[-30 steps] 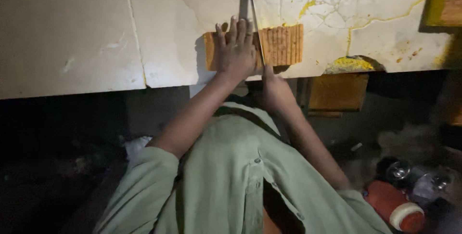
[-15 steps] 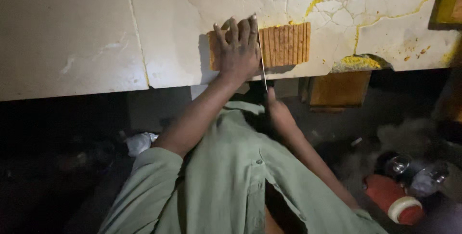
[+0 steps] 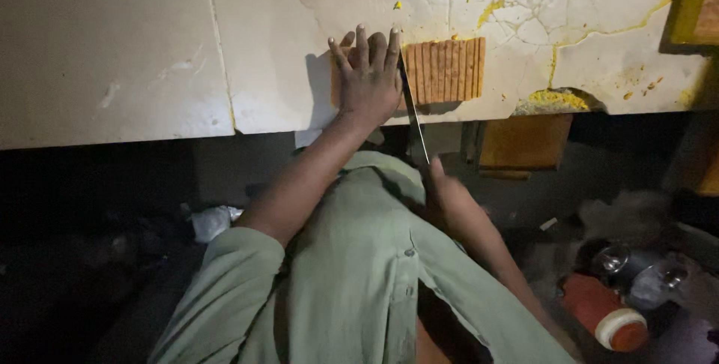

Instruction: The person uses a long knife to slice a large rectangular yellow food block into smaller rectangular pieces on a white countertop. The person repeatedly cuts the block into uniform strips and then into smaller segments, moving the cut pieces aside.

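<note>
The left hand lies flat — fingers spread, grasping nothing — on the ridged orange slab on the worktop; the right hand grips a knife — blade against the slab.

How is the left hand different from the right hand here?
The left hand lies flat with fingers spread on the orange ridged slab, up on the white cracked counter; the right hand sits lower, below the counter's edge. The left hand holds no tool; the right hand has its grip closed on a long knife. Both are bare and belong to the same person.
</note>
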### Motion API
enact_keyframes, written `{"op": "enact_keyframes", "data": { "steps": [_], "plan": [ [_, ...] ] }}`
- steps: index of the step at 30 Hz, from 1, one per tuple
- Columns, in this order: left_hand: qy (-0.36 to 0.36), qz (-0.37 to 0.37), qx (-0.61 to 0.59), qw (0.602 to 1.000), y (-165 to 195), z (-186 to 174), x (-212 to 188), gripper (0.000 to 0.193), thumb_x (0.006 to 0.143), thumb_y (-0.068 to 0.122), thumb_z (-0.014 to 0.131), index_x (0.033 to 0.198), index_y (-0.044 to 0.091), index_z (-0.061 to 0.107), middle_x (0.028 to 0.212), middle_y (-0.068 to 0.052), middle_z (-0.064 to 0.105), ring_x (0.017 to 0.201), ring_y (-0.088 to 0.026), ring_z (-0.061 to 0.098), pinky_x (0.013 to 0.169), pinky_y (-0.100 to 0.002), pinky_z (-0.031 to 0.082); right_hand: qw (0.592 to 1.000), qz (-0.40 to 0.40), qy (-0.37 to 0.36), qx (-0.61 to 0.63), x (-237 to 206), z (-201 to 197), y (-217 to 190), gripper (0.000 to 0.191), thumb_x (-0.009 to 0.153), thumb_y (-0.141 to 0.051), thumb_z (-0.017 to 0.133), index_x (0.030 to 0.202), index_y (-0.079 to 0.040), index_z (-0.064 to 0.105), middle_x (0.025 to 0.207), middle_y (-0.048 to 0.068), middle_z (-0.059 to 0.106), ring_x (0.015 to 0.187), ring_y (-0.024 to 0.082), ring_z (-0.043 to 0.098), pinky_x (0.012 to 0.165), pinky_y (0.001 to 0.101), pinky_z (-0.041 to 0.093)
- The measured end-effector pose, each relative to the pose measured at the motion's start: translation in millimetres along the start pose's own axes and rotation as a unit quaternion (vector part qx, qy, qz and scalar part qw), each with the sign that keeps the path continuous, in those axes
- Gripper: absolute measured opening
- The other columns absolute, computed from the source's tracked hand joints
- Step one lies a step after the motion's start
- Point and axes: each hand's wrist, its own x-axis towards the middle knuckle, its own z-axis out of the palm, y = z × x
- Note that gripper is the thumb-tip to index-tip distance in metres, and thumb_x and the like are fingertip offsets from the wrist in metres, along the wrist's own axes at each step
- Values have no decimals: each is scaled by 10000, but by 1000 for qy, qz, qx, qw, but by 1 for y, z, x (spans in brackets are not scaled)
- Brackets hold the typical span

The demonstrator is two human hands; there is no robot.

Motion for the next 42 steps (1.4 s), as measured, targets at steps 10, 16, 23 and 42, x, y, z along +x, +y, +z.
{"op": "enact_keyframes", "data": {
  "steps": [10,16,23,42],
  "plan": [
    [22,-2,13,1000,-8,20,2,764,1005,389,482,1633,46,215,1678,-217,272,1582,-423,136,1192,-825,89,989,-57,136,13,100,5,6,829,804,-188,763,1395,124,271,892,331,690,839,506,686,701,548,550],
    [-5,-8,35,999,-11,3,-5,720,1022,394,492,1630,92,254,1625,-212,303,1521,-513,153,1088,-882,82,995,75,32,60,73,-29,-53,610,890,-178,653,1356,61,340,855,302,714,763,490,731,675,545,576],
    [-68,-3,37,997,-11,1,-3,748,1048,373,489,1659,57,195,1616,-226,306,1526,-523,164,1104,-869,82,993,-98,49,-43,13,37,23,760,882,-51,596,1526,109,225,928,346,677,819,507,687,689,529,558],
    [-24,-29,-8,999,-22,2,-12,729,1041,378,506,1658,116,220,1673,-189,226,1542,-494,101,1121,-855,100,998,46,-43,-11,13,34,-1,486,1025,-205,605,1374,8,343,948,294,683,857,479,669,775,515,553]
  ]
}}
